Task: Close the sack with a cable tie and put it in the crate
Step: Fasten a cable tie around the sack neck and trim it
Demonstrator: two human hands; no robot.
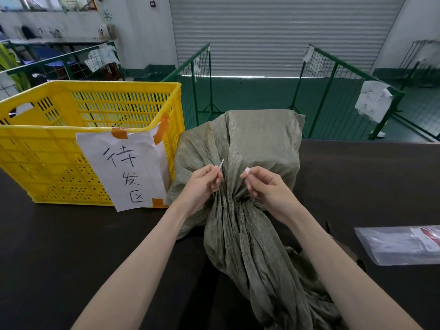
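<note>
Nearest, on the dark table [71, 246]: loose gathered mouth of a grey-green woven sack [257, 270], fanned toward the viewer. At far right, a clear plastic bag [400, 246] lying flat. Farther in, at the cinched neck: left hand [202, 184] pinching the pointed tail of a white cable tie [221, 164], fingers [215, 173] clenched on it; right hand [266, 186] gripping the tie's blocky head end between thumb and forefinger. Beyond, the sack's filled body upright on the table, touching a yellow slatted crate [59, 144] at left. Taped to the crate's front, a handwritten paper sign [128, 167]. Behind, green wire fencing [333, 79] and a shut roller door [285, 32].
</note>
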